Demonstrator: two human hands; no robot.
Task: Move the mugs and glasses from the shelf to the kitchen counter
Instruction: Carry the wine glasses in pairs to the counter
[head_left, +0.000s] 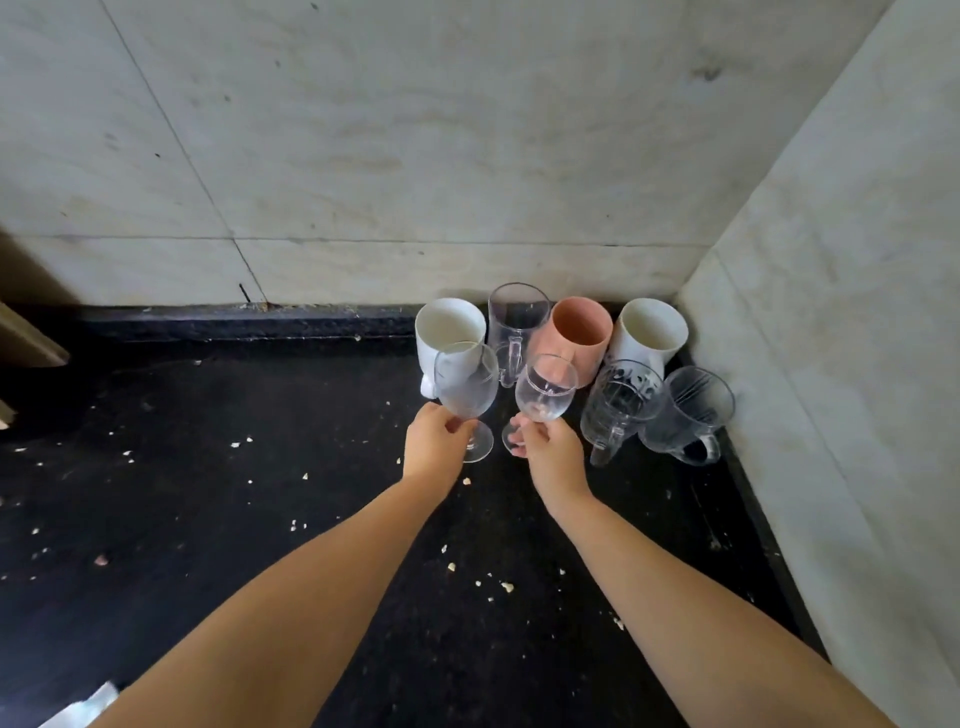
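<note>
Fingers of the left hand (434, 439) are closed around the stem of one wine glass (466, 384), and the right hand (548, 449) is pinched shut on the stem of a second wine glass (545, 391). Both glasses are held upright, side by side, just in front of the cluster in the corner of the black counter (234, 493). Whether the feet are touching the surface or held just off it cannot be told; the left glass's foot appears level with the counter.

Behind the two stems, a white mug (449, 325), a clear glass mug (517, 322), a pink mug (579, 335) and a second white mug (649, 330) are lined up against the wall. Two patterned glass mugs (621, 402) (688, 415) are crowded to the right, close to the right-hand glass.

Placement looks to be the step in hand, judging by the items already gathered. It is best done slowly: each foot should be lowered flat, with the bowls kept clear of each other and of the mugs behind. A gap should be kept from the nearest patterned mug, since a knock there could tip a tall stem. Fingers should be released only once each glass is felt to be standing steady. Crumbs scattered on the counter could leave a foot rocking, so a clean patch is worth choosing.
</note>
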